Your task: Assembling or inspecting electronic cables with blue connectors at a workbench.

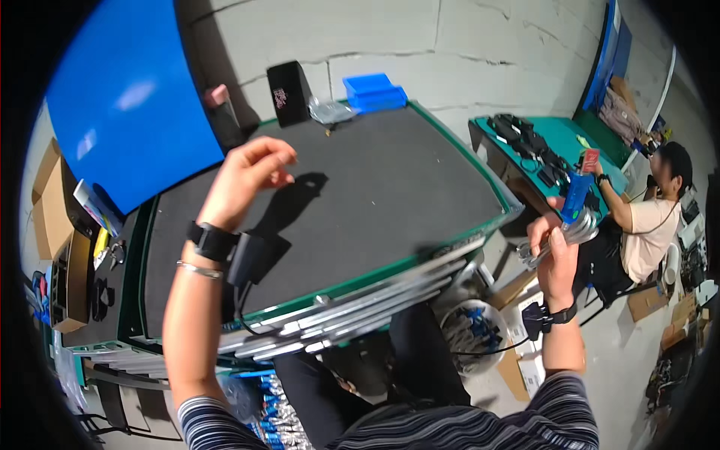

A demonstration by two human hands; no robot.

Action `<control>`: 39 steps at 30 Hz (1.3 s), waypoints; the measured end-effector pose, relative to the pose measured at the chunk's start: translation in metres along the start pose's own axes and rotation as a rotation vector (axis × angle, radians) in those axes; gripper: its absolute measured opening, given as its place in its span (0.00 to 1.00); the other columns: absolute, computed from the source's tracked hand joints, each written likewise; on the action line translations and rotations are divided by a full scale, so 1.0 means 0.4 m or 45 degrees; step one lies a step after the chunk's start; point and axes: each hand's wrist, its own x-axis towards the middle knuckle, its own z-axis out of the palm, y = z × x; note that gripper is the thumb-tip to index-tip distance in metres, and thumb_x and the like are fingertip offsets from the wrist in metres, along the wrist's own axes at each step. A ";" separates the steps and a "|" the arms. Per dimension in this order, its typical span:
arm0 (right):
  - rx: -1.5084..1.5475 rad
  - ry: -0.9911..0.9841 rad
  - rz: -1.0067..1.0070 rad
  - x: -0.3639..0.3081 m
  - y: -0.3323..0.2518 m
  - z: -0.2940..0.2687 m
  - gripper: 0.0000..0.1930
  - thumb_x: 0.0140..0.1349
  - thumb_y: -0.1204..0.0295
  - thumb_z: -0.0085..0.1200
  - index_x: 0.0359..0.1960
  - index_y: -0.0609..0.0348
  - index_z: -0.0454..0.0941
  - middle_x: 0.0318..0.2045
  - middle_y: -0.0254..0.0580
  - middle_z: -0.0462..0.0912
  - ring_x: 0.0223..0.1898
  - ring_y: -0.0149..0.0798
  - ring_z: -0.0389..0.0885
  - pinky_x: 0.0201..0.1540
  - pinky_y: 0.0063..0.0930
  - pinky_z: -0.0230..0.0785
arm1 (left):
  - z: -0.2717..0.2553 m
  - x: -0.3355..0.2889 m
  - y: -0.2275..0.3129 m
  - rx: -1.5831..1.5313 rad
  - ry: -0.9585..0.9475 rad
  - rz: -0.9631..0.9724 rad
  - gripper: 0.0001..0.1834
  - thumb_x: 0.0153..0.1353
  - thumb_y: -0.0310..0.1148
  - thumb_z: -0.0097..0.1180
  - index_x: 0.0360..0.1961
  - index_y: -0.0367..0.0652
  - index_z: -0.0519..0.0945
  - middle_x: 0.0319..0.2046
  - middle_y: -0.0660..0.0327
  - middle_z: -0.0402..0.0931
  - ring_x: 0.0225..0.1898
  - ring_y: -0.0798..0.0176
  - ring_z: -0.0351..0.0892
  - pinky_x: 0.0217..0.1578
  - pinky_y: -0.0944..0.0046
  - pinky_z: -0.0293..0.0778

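In my right hand (553, 244), off the right edge of the table, is a bundle of coiled clear-grey cord (579, 227) with a blue cylindrical part (576, 196) and a red tag (590, 159) at its top. My fingers are wrapped round the coils. Above the left part of the dark table mat (375, 195) hovers my left hand (255, 172), its fingers loosely bent and apart, nothing visible in them. Both wrists wear black straps; a small black box (244, 259) sits beside the left one.
A black box (288, 94), a clear plastic bag (330, 111) and a blue bin (373, 92) stand along the table's back edge. At right, a co-worker (645, 217) sits by a green table (555, 135). A white bucket (474, 337) of blue-and-silver pieces stands below.
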 end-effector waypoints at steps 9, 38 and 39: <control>-0.575 -1.043 -0.252 0.403 0.017 0.559 0.19 0.63 0.67 0.62 0.53 0.60 0.72 0.32 0.37 0.80 0.33 0.28 0.76 0.37 0.27 0.69 | -0.023 -0.014 -0.064 -0.457 -0.038 -0.031 0.18 0.65 0.30 0.56 0.55 0.42 0.74 0.44 0.58 0.80 0.37 0.68 0.81 0.41 0.67 0.79; 1.172 -0.847 0.667 0.417 0.154 0.707 0.20 0.66 0.73 0.57 0.58 0.55 0.68 0.45 0.40 0.80 0.49 0.34 0.79 0.51 0.29 0.74 | 0.002 -0.020 -0.066 -0.310 -0.292 -0.174 0.31 0.70 0.47 0.53 0.68 0.43 0.62 0.52 0.61 0.75 0.52 0.68 0.75 0.56 0.63 0.69; 1.152 -0.823 0.658 0.416 0.148 0.705 0.20 0.65 0.73 0.58 0.58 0.55 0.69 0.45 0.39 0.79 0.50 0.34 0.79 0.52 0.28 0.72 | 0.008 -0.023 -0.067 -0.238 -0.409 -0.170 0.32 0.70 0.48 0.52 0.68 0.42 0.62 0.48 0.62 0.76 0.50 0.70 0.75 0.56 0.64 0.68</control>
